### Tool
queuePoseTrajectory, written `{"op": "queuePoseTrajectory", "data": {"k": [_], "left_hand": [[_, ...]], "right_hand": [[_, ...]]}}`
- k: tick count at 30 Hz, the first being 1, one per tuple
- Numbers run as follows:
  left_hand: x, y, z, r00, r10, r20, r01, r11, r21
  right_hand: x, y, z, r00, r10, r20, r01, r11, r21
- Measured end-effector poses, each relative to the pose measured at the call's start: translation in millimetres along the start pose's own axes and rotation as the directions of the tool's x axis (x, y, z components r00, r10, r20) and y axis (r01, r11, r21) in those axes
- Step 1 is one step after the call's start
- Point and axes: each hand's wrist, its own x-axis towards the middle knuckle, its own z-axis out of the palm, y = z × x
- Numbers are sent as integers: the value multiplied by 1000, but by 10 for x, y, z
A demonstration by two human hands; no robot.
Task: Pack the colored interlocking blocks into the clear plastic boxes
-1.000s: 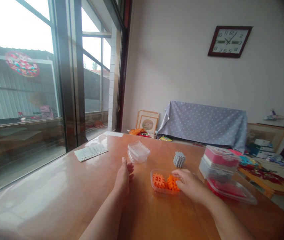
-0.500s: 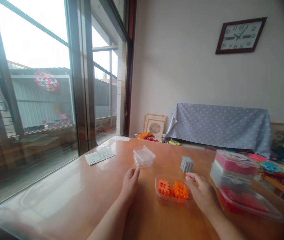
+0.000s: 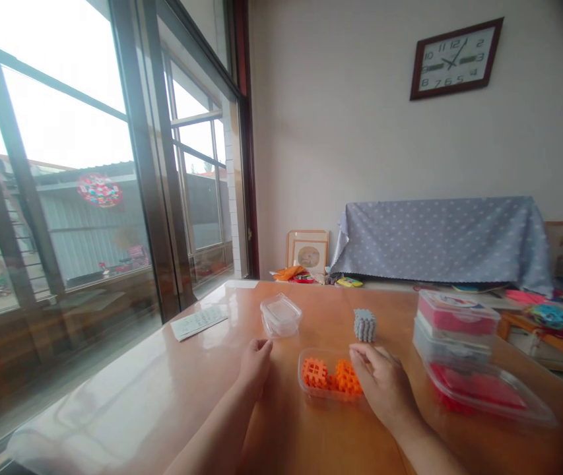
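Observation:
My left hand (image 3: pixel 255 364) rests on the table in a loose fist, and nothing shows in it. Its nearest neighbour is a clear plastic box (image 3: pixel 281 315) just behind the fingertips. My right hand (image 3: pixel 385 379) reaches over the right end of an open clear tub (image 3: pixel 328 394), fingers bent towards the thumb. Whether anything is pinched there is hidden. Inside the tub lie an orange lattice block (image 3: pixel 315 373) and a brighter orange lattice block (image 3: pixel 346 376), the latter partly behind my right hand. A stack of grey interlocking pieces (image 3: pixel 365 325) stands behind the right fingertips.
To the right, stacked clear boxes (image 3: pixel 452 349) hold pink and white contents. In front of them is a lidded tub with red contents (image 3: pixel 484 389). A written paper (image 3: pixel 199 322) lies at the left of the wooden table (image 3: pixel 291 435), beside the window.
My right hand has moved left from beside the tub to over its right end, covering part of the brighter orange block. My left hand stays closed. The view has shifted slightly.

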Motion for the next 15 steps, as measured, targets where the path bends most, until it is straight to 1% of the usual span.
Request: {"op": "queuePoseTrajectory", "data": {"k": [3,9,13,15], "left_hand": [[136,79,129,998,-64,-26,64,997,-35],[441,240,424,978,-204,-42,198,973,-115],[598,323,530,954,-291,-77,281,953,-112],[662,342,555,946,-313,-84,304,947,-102]], "right_hand": [[-3,-36,-14,1000,-8,-17,8,1000,12],[1,-93,-39,1000,13,-1,-13,999,53],[33,-129,-76,1000,29,-2,-29,998,56],[49,-140,-92,999,39,-6,-38,998,55]]}}
